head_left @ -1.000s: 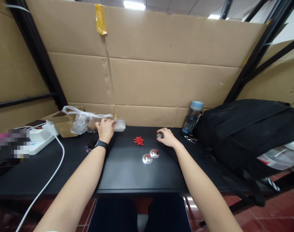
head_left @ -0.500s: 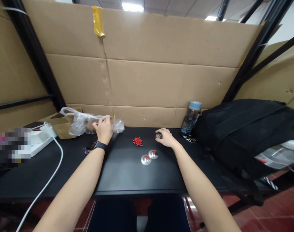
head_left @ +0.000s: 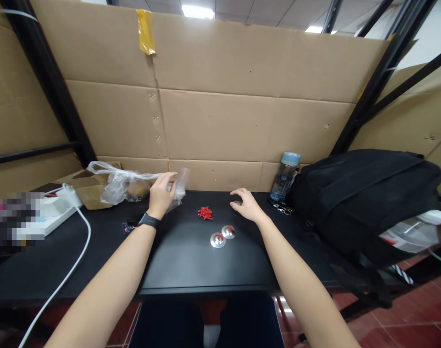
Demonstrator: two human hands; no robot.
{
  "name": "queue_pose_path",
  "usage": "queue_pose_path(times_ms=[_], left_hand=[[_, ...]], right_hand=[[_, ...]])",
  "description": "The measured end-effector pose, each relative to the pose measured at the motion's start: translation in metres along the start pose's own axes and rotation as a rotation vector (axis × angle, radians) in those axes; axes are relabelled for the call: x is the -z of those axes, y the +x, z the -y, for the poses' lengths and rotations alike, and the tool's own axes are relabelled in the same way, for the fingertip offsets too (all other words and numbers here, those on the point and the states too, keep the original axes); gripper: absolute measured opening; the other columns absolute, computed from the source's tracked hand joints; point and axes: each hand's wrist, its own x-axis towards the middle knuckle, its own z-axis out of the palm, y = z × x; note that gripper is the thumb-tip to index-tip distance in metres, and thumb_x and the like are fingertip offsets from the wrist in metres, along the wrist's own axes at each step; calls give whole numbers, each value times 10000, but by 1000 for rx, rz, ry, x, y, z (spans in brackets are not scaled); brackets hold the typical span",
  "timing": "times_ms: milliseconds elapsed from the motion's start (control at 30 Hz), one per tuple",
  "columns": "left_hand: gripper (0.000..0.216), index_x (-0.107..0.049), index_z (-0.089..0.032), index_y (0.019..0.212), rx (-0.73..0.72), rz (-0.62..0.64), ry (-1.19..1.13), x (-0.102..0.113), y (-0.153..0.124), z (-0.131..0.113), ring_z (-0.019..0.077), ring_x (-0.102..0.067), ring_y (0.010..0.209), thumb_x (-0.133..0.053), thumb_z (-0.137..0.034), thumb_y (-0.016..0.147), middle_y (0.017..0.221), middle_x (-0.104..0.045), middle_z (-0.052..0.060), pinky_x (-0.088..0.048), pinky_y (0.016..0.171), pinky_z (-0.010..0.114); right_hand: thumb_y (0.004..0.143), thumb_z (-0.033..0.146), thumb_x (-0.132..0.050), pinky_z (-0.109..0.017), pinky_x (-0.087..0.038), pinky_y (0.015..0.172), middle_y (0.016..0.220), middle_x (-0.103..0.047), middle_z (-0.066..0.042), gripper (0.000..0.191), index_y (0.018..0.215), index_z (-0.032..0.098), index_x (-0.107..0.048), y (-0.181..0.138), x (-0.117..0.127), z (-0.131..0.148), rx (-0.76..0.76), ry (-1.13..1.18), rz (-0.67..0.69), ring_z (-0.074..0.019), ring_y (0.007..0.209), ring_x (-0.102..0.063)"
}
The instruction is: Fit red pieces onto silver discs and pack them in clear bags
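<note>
Fingers of the right hand (head_left: 248,205) arch apart by a disc (head_left: 238,203); the left hand (head_left: 161,197) curls at crinkly plastic (head_left: 178,193), grip unclear.

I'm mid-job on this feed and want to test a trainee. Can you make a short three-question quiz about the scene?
1. True or false: the person wears a watch on the right wrist.
2. Multiple choice: which of these is nearest the left hand?
A) the black backpack
B) the clear plastic packaging
C) the water bottle
3. Count: how many silver discs lie on the black table?

Key:
1. False; the watch is on the left wrist.
2. B
3. Two, side by side in front of the pile of small red pieces, on the person's side of it.
</note>
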Motion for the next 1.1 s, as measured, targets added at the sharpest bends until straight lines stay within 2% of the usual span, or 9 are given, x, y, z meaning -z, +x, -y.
queue_pose_path(times_ms=[200, 367, 500, 667, 767, 867, 933, 1000, 1100], left_hand=[[252, -598, -225, 1171, -117, 190, -273, -13, -13, -44, 197, -713, 926, -599, -280, 925, 1026, -734, 38, -537, 913, 335], [185, -625, -223, 1109, -188, 300, -424, -25, -26, -70, 179, -721, 900, -616, -260, 928, 1020, -745, 33, -564, 883, 324], [197, -627, -217, 1142, -197, 315, -438, -29, -31, -74, 193, -691, 985, -551, -243, 962, 1092, -717, 61, -545, 936, 356], [261, -630, -241, 1210, -174, 248, -207, -25, -32, -78, 269, -526, 1261, -536, -277, 969, 1312, -597, 100, -415, 1074, 458], [212, -684, -245, 1102, -213, 393, -207, -18, -32, -80, 246, -599, 1124, -528, -306, 972, 1157, -664, 77, -447, 980, 402], [184, -722, -253, 973, -354, 744, -357, -7, -33, -87, 177, -663, 846, -600, -387, 938, 904, -716, 15, -468, 817, 299], [231, -725, -264, 984, -431, 926, -428, 0, -37, -97, 157, -661, 761, -710, -455, 855, 836, -724, -16, -453, 773, 272], [273, -722, -277, 986, -494, 1006, -424, 3, -42, -108, 165, -661, 778, -784, -454, 788, 826, -733, -28, -430, 785, 273], [79, -722, -285, 875, -591, 1021, -338, 3, -49, -120, 186, -653, 818, -766, -328, 827, 751, -723, -33, -381, 826, 299]], right_hand=[[891, 409, -630, -303, -525, 767, 1225, -620, -80, 564, 1411, 288, -446, -3, -14, 31, 67, 273, -74, -191, 969, -619], [949, 340, -530, -258, -512, 681, 1164, -658, -48, 333, 1271, 280, -587, -5, -18, 42, 138, 369, -49, -137, 779, -637], [913, 285, -577, -277, -514, 703, 1126, -684, -55, 221, 1081, 249, -716, -3, -12, 36, 165, 290, -50, -170, 853, -654], [889, 276, -663, -357, -515, 866, 1094, -676, -57, 132, 931, 266, -788, 1, -15, 18, 138, 94, -69, -215, 998, -627], [825, 192, -722, -409, -465, 991, 1149, -645, -61, 149, 900, 289, -807, 2, -14, 7, 106, -56, 52, -243, 1091, -582], [762, 75, -701, -398, -440, 1022, 1189, -620, -78, 314, 992, 267, -793, -1, 1, 4, 91, -111, 133, -252, 1131, -562], [748, 81, -703, -355, -461, 974, 1141, -632, -72, 339, 1037, 245, -770, -4, 17, 7, 104, -71, 194, -227, 1052, -591], [753, 185, -753, -297, -495, 852, 1072, -652, -42, 329, 1075, 252, -750, -8, 31, 13, 149, 18, 392, -191, 922, -618], [697, 348, -834, -248, -481, 706, 971, -669, -11, 419, 1100, 269, -746, -13, 38, 25, 188, 70, 634, -174, 830, -616]])
